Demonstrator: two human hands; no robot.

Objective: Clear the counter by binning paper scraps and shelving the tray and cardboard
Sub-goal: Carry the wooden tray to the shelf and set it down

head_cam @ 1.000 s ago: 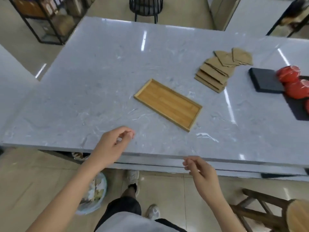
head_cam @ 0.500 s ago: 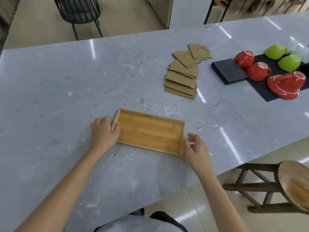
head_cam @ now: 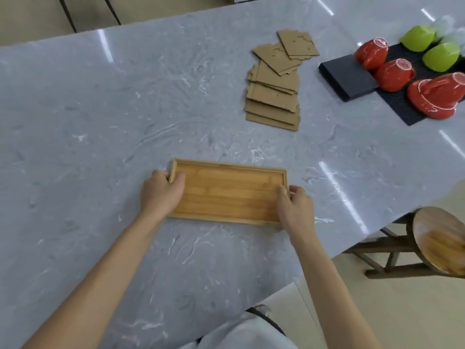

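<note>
A shallow bamboo tray [head_cam: 227, 191] lies flat on the grey marble counter [head_cam: 100, 117] in front of me. My left hand [head_cam: 161, 192] grips its left short end, thumb inside the rim. My right hand [head_cam: 294, 205] grips the right short end the same way. Further back and to the right, several flat brown cardboard pieces [head_cam: 275, 81] lie in a loose overlapping stack. No paper scraps show on the counter.
At the far right, red cups [head_cam: 392, 74] and green cups [head_cam: 440, 56] sit upside down on a dark ribbed mat [head_cam: 400, 114], next to a black slab [head_cam: 348, 79]. A round wooden stool [head_cam: 440, 240] stands beside the counter's right edge.
My hands came up from the counter's front edge to the two ends of the tray and closed on them. The view shifted right, bringing the cups and mat into sight.
</note>
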